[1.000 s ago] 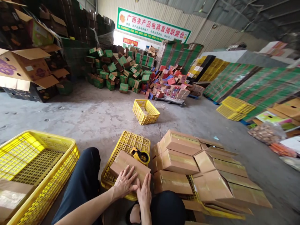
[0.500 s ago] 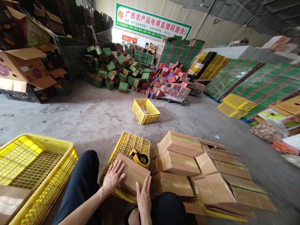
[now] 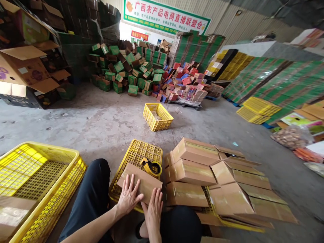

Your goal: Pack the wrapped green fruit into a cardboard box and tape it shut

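Observation:
A brown cardboard box (image 3: 144,180) lies on an upturned yellow plastic crate (image 3: 138,148) between my knees. Both palms press on it. My left hand (image 3: 129,195) rests on its near left part with the fingers spread. Along the near right edge lies my right hand (image 3: 154,207), its fingers stretched out and the thumb apart. Just behind the box, on the same crate, is a yellow and black tape dispenser (image 3: 152,167). Neither hand grips anything.
Several taped cardboard boxes (image 3: 194,168) are stacked on my right. On my left stands a yellow basket (image 3: 58,148) with a carton (image 3: 15,212) inside. A smaller yellow basket (image 3: 158,118) sits ahead on the concrete floor. Green boxes (image 3: 133,89) are heaped farther back.
My left hand slid left along the box half a second ago, then came back toward the middle. My right hand stays near the right edge, a little lower now.

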Action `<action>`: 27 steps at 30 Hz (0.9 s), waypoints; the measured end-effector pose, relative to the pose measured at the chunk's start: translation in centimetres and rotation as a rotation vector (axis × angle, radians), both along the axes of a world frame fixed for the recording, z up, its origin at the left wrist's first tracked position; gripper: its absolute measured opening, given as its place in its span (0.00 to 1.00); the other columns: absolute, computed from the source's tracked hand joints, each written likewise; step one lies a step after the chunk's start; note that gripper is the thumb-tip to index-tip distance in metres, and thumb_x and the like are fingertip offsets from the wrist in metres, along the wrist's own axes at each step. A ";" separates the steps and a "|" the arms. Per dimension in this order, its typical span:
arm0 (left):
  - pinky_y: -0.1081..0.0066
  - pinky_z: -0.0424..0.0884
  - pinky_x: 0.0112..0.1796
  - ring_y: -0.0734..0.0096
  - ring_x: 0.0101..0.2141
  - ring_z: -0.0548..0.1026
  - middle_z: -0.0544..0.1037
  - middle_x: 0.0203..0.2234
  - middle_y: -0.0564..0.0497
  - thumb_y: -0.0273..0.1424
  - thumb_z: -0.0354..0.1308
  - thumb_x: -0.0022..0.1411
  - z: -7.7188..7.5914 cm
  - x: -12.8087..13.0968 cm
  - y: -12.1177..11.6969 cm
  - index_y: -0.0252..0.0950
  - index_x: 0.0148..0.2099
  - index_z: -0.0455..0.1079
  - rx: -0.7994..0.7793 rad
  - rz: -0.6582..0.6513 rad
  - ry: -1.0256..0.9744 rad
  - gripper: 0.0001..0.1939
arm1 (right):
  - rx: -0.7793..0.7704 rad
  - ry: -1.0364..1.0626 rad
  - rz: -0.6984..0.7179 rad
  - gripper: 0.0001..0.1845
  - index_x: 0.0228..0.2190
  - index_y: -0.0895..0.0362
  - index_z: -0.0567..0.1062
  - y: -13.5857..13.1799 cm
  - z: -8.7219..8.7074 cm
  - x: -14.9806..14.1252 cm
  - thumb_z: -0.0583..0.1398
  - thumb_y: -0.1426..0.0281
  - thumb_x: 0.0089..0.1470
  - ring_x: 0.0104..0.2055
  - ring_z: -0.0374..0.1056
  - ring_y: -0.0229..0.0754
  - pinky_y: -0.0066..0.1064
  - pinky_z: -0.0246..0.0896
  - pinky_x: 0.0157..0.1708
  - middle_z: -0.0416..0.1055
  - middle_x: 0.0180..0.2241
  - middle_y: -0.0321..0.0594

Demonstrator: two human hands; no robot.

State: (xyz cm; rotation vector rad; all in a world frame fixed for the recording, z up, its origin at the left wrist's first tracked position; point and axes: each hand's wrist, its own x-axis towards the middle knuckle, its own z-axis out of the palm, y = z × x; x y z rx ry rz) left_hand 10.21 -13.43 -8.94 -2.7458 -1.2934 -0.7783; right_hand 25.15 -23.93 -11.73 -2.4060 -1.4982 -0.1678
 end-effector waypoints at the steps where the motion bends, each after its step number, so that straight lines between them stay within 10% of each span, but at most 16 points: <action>1: 0.41 0.65 0.61 0.32 0.72 0.52 0.57 0.73 0.39 0.53 0.56 0.71 0.2 -0.4 -0.2 0.45 0.73 0.63 -0.007 -0.044 0.020 0.34 | -0.018 -0.007 -0.002 0.47 0.75 0.61 0.45 -0.1 -0.1 -0.6 0.42 0.44 0.68 0.75 0.47 0.68 0.62 0.55 0.66 0.48 0.74 0.64; 7: 0.44 0.67 0.61 0.35 0.70 0.57 0.58 0.73 0.45 0.54 0.53 0.72 0.6 -2.3 -0.4 0.52 0.73 0.62 -0.050 -0.193 0.076 0.32 | 0.027 -0.014 0.014 0.31 0.71 0.54 0.61 -0.2 -0.9 -3.4 0.44 0.66 0.71 0.74 0.53 0.63 0.60 0.52 0.68 0.57 0.72 0.54; 17: 0.50 0.64 0.65 0.51 0.72 0.58 0.59 0.72 0.41 0.44 0.38 0.80 1.1 -2.6 0.8 0.38 0.77 0.54 -0.316 -0.133 -0.029 0.30 | 0.032 0.053 0.376 0.29 0.68 0.58 0.66 3.0 3.1 -7.2 0.48 0.69 0.70 0.72 0.58 0.57 0.53 0.54 0.69 0.66 0.68 0.52; 27: 0.50 0.60 0.67 0.56 0.71 0.60 0.59 0.73 0.42 0.44 0.40 0.80 1.4 -6.2 3.5 0.41 0.75 0.57 -0.277 0.019 0.041 0.29 | -0.103 0.124 0.004 0.40 0.73 0.62 0.53 -1.2 3.7 -3.1 0.37 0.51 0.73 0.75 0.50 0.58 0.56 0.52 0.68 0.54 0.73 0.58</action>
